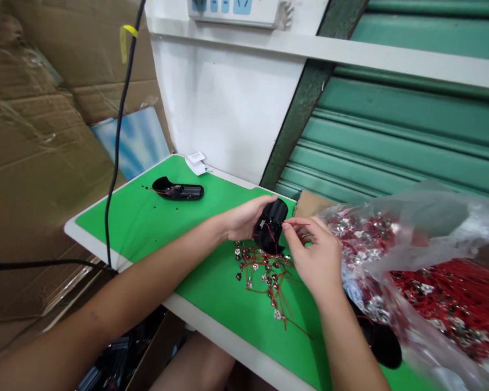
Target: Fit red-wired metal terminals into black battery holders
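Note:
My left hand is wrapped round a black plastic housing, holding it just above the green mat. My right hand pinches a thin red wire that runs into the housing's open side. Under both hands lies a loose heap of red wires with small metal contacts. Another black housing part with a red wire lies on the mat at the far left.
A clear plastic bag full of red wires and metal contacts fills the right side. A black object lies under my right forearm. A black cable hangs at the left. Cardboard boxes stand left; a power strip sits above.

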`<state>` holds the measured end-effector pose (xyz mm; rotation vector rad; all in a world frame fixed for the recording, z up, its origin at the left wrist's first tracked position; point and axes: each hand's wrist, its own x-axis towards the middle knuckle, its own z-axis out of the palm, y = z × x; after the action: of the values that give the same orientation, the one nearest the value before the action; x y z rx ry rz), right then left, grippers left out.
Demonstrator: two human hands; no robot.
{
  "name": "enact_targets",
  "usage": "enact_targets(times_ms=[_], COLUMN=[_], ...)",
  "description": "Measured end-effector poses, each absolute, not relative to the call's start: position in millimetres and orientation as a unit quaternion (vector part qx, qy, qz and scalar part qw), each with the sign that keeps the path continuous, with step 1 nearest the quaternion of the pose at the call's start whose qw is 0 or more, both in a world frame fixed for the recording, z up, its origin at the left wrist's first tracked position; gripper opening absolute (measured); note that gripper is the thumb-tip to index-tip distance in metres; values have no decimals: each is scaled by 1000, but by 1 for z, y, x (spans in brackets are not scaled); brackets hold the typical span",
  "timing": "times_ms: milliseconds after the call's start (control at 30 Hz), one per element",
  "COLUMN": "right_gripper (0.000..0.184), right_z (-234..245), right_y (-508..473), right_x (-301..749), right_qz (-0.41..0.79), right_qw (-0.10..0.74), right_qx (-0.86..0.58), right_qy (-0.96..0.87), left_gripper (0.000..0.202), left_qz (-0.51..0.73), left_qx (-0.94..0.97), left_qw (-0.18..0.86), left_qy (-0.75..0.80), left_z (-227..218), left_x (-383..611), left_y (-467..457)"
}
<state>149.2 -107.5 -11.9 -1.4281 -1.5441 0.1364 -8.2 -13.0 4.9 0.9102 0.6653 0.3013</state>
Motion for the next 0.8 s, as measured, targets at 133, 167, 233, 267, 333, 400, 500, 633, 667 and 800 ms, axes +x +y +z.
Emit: enact_targets(times_ms=[133, 167, 233, 267, 333, 400, 500, 633, 667, 800], right_gripper=[17, 17, 16, 16, 16, 16, 16, 17, 17, 15], right_z=[-12, -12, -12, -12, -12, -12, -12, -13, -13, -14], right_y=[-107, -107, -107, -107, -107, -107, -107, -107, -107, -106], right_x=[149, 148, 148, 148, 148, 148, 148, 148, 148, 148], right_qz=[58, 58, 58, 57, 56, 56, 58, 68, 70, 67], right_qw=[495, 495, 496, 497, 500, 500, 496, 493, 492, 486], right_qx=[-589, -589, -587, -586, -584, -584, -587, -592, -593, -593], right_qy=[-636, -636, -637, -637, -637, -637, -637, -634, -633, -639], left_gripper=[48, 48, 49, 50, 49, 49, 50, 51, 51, 51], left_qz=[138, 135, 132, 131, 132, 134, 137, 135, 134, 139], left_qx=[431, 431, 434, 436, 437, 435, 430, 432, 432, 432], left_qw=[834, 836, 840, 841, 841, 839, 834, 837, 839, 841], left_qy=[316, 312, 298, 292, 290, 299, 318, 308, 303, 295], left_z=[4, 4, 3, 2, 2, 3, 4, 2, 1, 0], left_x=[-9, -9, -9, -9, -9, -9, -9, -9, -9, -9], left_y=[-13, -12, -12, -12, -12, -12, -12, -11, -11, -10])
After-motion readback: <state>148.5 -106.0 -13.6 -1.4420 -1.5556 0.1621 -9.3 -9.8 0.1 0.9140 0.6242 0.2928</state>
